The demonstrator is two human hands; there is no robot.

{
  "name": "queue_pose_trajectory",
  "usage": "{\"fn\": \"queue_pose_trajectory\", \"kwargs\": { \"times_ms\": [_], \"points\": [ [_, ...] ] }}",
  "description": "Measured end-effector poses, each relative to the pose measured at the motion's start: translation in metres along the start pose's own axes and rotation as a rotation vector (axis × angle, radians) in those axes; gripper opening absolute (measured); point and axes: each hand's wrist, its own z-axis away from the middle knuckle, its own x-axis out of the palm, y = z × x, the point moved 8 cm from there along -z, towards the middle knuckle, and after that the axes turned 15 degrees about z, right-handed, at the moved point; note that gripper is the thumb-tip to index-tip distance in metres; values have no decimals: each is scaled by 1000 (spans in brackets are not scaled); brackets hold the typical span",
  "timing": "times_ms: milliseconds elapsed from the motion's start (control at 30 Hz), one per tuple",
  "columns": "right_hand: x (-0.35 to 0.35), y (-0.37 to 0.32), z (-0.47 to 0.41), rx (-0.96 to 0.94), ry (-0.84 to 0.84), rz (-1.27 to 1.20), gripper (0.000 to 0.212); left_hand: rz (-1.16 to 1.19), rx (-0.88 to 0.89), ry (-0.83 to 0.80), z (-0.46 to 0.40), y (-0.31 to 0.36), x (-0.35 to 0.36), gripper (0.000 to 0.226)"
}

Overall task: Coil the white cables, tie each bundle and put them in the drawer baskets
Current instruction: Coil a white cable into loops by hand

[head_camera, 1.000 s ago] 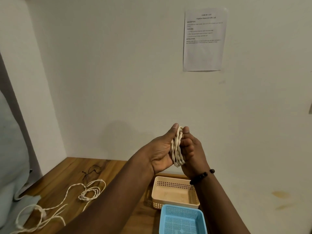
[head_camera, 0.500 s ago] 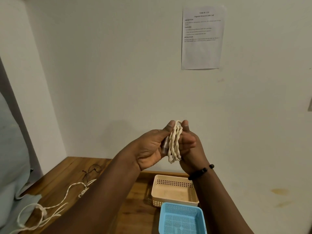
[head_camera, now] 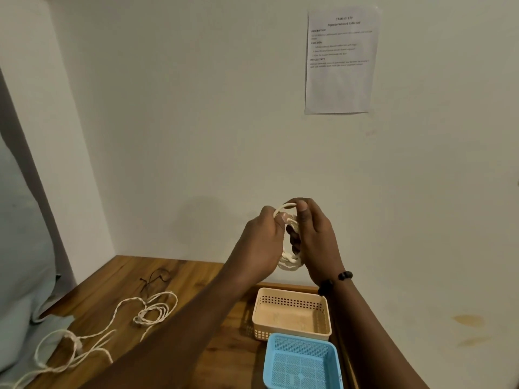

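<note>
Both hands hold a coiled bundle of white twisted cable [head_camera: 290, 261] up in front of the wall, above the baskets. My left hand [head_camera: 262, 245] pinches a strand at the top of the bundle. My right hand [head_camera: 313, 237] grips the coil from the right, thumb up beside the top loop. A second white cable [head_camera: 118, 324] lies loose and partly looped on the wooden table [head_camera: 196, 279] at the left. A beige basket [head_camera: 292, 313] and a blue basket [head_camera: 302, 363] stand empty below my hands.
A thin dark tie [head_camera: 153, 279] lies on the table behind the loose cable. A printed sheet [head_camera: 341, 58] is stuck to the wall at the upper right. Grey cloth [head_camera: 19, 262] hangs at the left edge.
My hands have drawn slightly apart on the bundle. My left hand has gone from cupping the coil to pinching a strand at its top. The view has dipped a little.
</note>
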Motion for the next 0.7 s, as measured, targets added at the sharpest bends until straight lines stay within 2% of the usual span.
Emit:
{"fn": "queue_pose_trajectory", "kwargs": {
  "times_ms": [133, 300, 367, 433, 567, 700],
  "points": [
    [7, -9, 10, -139, -12, 63, 36, 232, -40, 200, 0, -5, -7, 32],
    [24, 3, 15, -125, -203, 191, 52, 434, -64, 273, 1, -13, -9, 31],
    [25, 8, 15, -131, -251, 255, 50, 563, -112, 259, 1, -23, -6, 26],
    [24, 13, 15, -151, -280, 324, 47, 618, -209, 177, 0, -32, -6, 25],
    [30, 24, 16, -170, -311, 359, 47, 342, -300, -105, -13, -42, -10, 33],
    [43, 26, 14, -202, -351, 354, 56, 277, -300, -93, -16, -49, -9, 45]
  ]
}}
